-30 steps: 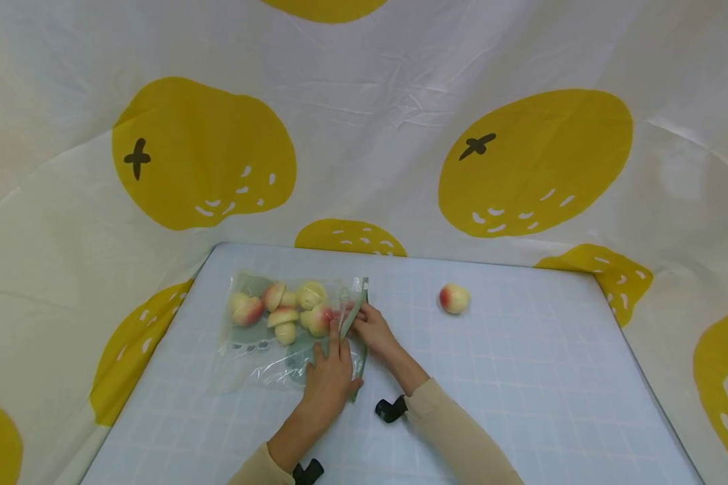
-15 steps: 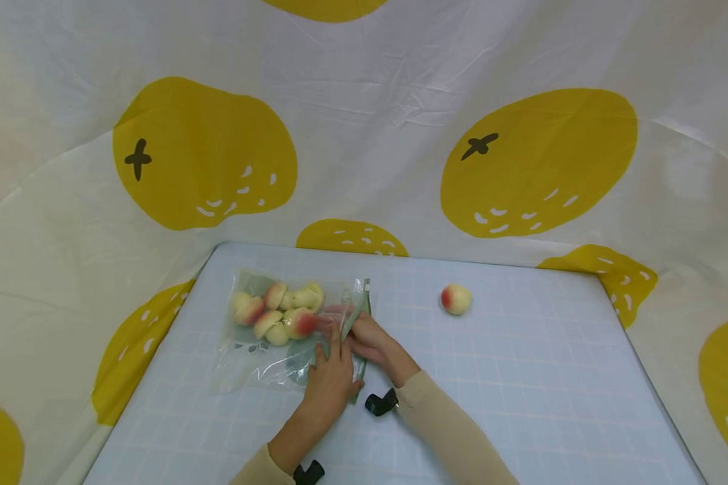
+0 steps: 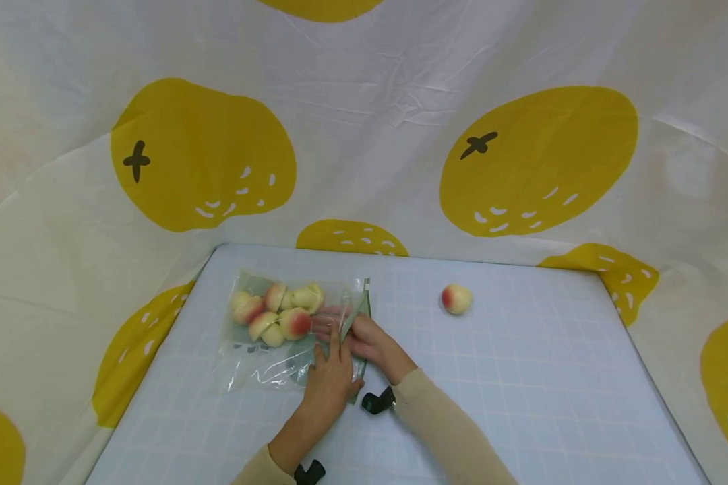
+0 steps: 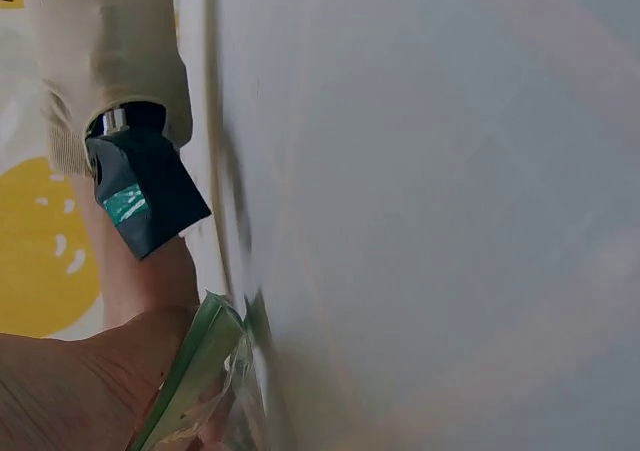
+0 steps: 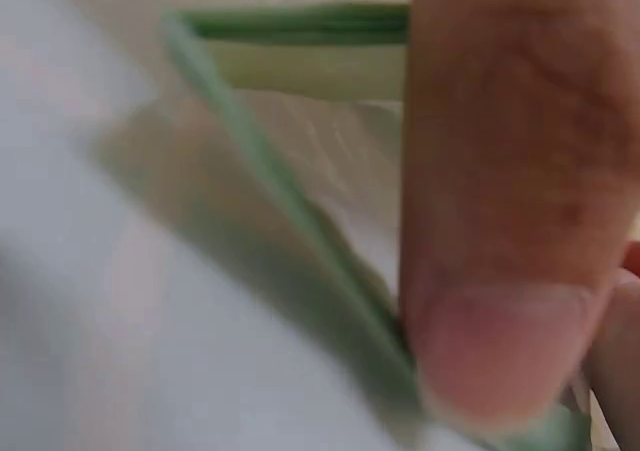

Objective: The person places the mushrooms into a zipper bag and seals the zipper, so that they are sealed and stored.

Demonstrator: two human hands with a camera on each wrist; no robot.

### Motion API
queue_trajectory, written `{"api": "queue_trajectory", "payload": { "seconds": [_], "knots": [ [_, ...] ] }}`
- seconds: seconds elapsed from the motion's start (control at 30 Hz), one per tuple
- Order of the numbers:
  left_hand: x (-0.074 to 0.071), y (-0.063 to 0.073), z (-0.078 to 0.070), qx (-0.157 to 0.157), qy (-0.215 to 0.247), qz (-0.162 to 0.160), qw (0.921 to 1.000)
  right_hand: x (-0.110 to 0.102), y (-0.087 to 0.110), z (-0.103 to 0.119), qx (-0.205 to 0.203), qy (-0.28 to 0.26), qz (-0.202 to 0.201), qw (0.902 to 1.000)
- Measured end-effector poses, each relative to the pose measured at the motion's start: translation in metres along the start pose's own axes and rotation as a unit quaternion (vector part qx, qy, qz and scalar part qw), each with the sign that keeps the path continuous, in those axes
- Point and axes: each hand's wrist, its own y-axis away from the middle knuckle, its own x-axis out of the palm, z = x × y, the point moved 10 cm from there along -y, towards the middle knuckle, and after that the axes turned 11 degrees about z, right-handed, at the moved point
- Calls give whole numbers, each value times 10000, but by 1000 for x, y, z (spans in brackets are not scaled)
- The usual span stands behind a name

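A clear zip bag with a green zip edge lies on the left of the table. Several cream-and-red toy mushrooms lie grouped inside it. My left hand holds the bag by its mouth, its fingers over the plastic and its thumb at the green zip edge. Through that mouth my right hand reaches inside, and its straight fingers show through the plastic. They point at the nearest mushroom, fingertips right by its red cap. In the right wrist view, a large thumb covers part of the green edge.
One more red-and-cream toy mushroom lies on the table right of the bag. The pale checked tabletop meets a fabric backdrop with yellow fruit prints at the back and sides. A black wrist camera sits near each sleeve.
My right hand has gone deeper into the bag. The nearest mushroom and the one beside it have shifted left toward the others. My left hand has stayed in place.
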Motion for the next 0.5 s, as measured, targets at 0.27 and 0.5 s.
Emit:
{"api": "queue_trajectory", "payload": {
  "seconds": [0.27,0.5],
  "knots": [
    [7,-4,2,-26,90,387,9992,-16,33,16,-287,643,-876,9937],
    [6,-5,2,-42,56,336,9994,-21,62,33,-439,1255,-1177,9841]
  ]
}}
